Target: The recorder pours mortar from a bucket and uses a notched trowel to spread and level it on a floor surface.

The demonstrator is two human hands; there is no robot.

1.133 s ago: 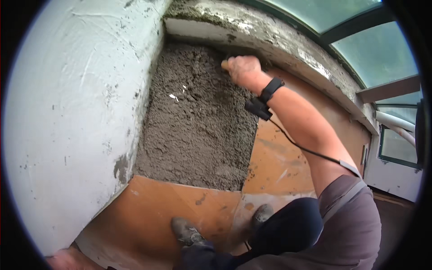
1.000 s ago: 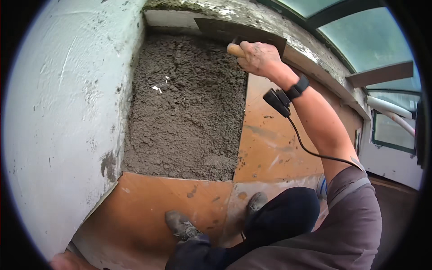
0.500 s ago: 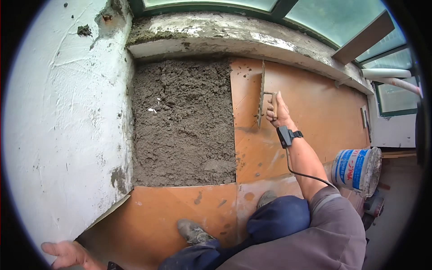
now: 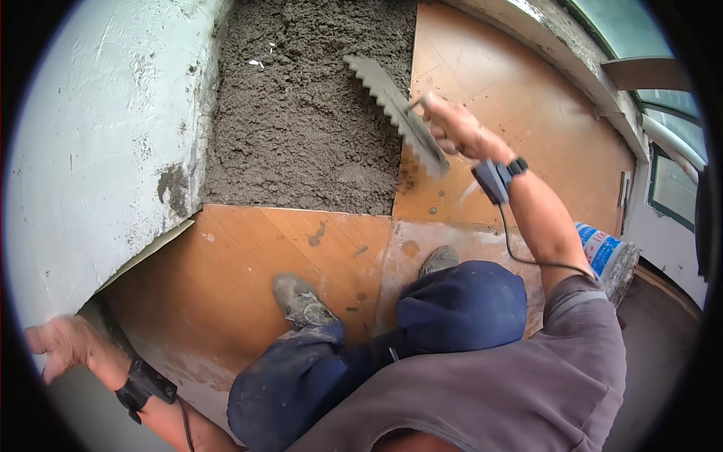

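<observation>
My right hand (image 4: 461, 129) is closed round the handle of a notched trowel (image 4: 395, 111). The toothed metal blade slants over the right side of a rough grey mortar bed (image 4: 301, 135) and the edge of the tiles beside it. Whether the blade touches the mortar, I cannot tell. Small white scraps (image 4: 256, 63) lie on the mortar. At the lower left, my left hand (image 4: 64, 343) has its fingers spread and holds nothing. It is by the end of the white wall (image 4: 113, 151); whether it presses on it, I cannot tell.
Orange-brown wood-patterned tiles (image 4: 520, 98) border the mortar on the right and front. My shoes (image 4: 301, 301) stand on the front tiles. A white and blue bucket (image 4: 602, 252) is at the right, near my elbow. A concrete ledge (image 4: 557, 45) runs below the windows.
The view has shifted, so the floor sits higher in the picture. The trowel has swung from upright over the right tiles to a slant across the mortar's edge. More of my left forearm shows.
</observation>
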